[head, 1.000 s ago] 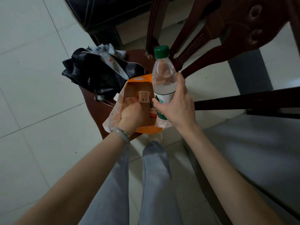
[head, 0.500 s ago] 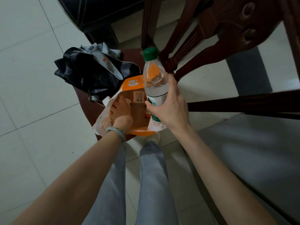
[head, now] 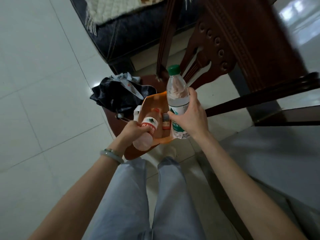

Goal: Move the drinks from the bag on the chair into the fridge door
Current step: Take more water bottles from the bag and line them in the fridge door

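From my feed I see the right hand [head: 192, 116] wrapped around the green-capped water bottle [head: 177, 99], held upright above the right edge of the orange bag [head: 150, 104]; the fingers [head: 173, 115] clamp its green-and-white label, thumb at the shoulder of the bottle, so the cap sticks up well above the hand and the base shows just below the palm. The left hand [head: 132, 129] grasps the red-labelled bottle [head: 146, 131] around its label; that bottle is tilted, its clear base pointing toward me and down past the bag's near rim, its top end aimed into the bag's mouth. I cannot tell whether its cap is clear of the bag. Inside the bag, between the two hands, I make out another drink with a reddish label [head: 165, 122] lying against the inner wall. The bag sits on the seat of the dark wooden chair [head: 225, 49], with a black crumpled bag [head: 114, 97] just beside it on the left. A pale green bangle [head: 110, 155] rings the left wrist
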A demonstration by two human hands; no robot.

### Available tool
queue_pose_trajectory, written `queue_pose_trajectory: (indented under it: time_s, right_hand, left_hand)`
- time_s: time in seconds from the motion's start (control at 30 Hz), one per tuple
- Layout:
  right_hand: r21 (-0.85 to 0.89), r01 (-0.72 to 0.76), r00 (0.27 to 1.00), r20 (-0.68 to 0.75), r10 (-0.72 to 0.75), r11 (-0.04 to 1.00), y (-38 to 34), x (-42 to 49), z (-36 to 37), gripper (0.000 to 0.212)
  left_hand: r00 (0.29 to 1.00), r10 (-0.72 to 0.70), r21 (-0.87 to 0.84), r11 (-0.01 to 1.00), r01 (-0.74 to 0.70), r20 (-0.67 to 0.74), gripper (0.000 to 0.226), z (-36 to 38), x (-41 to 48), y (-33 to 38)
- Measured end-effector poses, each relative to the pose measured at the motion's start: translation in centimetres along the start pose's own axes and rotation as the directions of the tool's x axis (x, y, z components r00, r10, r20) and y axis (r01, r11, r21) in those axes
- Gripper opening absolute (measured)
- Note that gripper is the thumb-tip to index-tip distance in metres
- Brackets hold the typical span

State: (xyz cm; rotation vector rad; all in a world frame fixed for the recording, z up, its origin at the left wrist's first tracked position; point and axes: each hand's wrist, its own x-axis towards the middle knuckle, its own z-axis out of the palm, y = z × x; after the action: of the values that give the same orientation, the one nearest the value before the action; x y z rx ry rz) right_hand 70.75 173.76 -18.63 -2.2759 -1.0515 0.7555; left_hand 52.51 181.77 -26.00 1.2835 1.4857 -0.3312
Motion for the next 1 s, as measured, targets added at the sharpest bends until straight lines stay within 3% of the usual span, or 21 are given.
queue_pose_trajectory:
  time_s: [0.13, 0.23, 0.33, 0.47, 0.6, 0.73, 0.87, 1.0]
  right_hand:
    - [0.033, -0.010, 0.998, -0.056, 0.012, 0.999, -2.8, -2.4, -2.5, 0.090]
    - [0.080, -0.034, 0.992, -0.118, 0.043, 0.996, -5.0, -4.4, -3.7, 0.088]
    - [0.152, -0.066, 0.972, -0.212, 0.098, 0.986, -7.1, -6.9, -4.4, 0.087]
    - [0.217, -0.058, 0.929, -0.346, 0.133, 0.974, -9.8, -11.2, -4.9, 0.084]
    - [0.278, -0.048, 0.872, -0.457, 0.176, 0.959, -12.4, -15.8, -5.2, 0.081]
    - [0.348, -0.050, 0.812, -0.531, 0.241, 0.936, -13.8, -20.1, -5.7, 0.076]
    - [0.403, -0.063, 0.725, -0.610, 0.319, 0.913, -14.1, -24.4, -6.7, 0.078]
    - [0.469, -0.028, 0.649, -0.663, 0.373, 0.883, -13.5, -29.4, -8.0, 0.072]
  left_hand:
    - [0.984, 0.058, -0.286, 0.958, -0.007, 0.169, 0.045, -3.3, -4.8, 1.1]
    - [0.915, 0.163, -0.420, 0.907, 0.007, 0.368, 0.050, -5.7, -7.9, 2.3]
    - [0.801, 0.312, -0.434, 0.898, -0.073, 0.511, 0.072, -8.3, -10.1, 3.2]
    - [0.568, 0.481, -0.417, 0.874, -0.249, 0.668, 0.077, -11.4, -12.2, 3.5]
    - [0.567, 0.541, -0.356, 0.839, -0.411, 0.621, 0.069, -12.5, -15.5, 3.7]
    - [0.531, 0.648, -0.267, 0.735, -0.623, 0.546, 0.068, -12.7, -19.0, 4.3]
    - [0.420, 0.719, -0.182, 0.596, -0.782, 0.554, 0.070, -11.9, -22.3, 5.6]
    - [0.284, 0.779, -0.137, 0.425, -0.895, 0.559, 0.055, -8.7, -25.6, 5.5]
